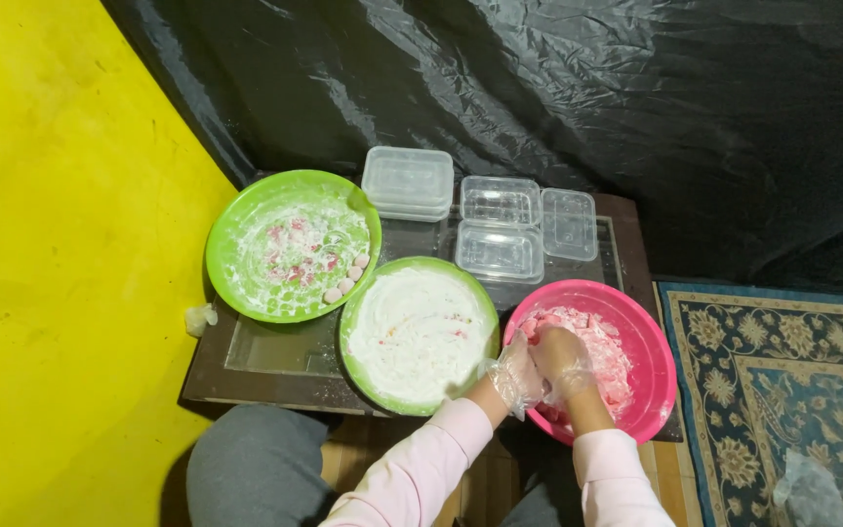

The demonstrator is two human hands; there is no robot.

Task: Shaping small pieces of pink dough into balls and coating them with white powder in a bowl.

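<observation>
Pink bowl [651, 337] holds pink dough [605, 353]; green plates [251, 229] hold flour.

Seen from above, the person wears a pale pink long-sleeved top, its cuffs ending at the wrists. Thin, clear disposable plastic gloves cover both the left hand [516, 376] and the right hand [563, 363], loose and crinkled, dusted with white powder; the left glove flares open at the wrist. A grey trouser knee [256, 468] shows at the lower left.
</observation>
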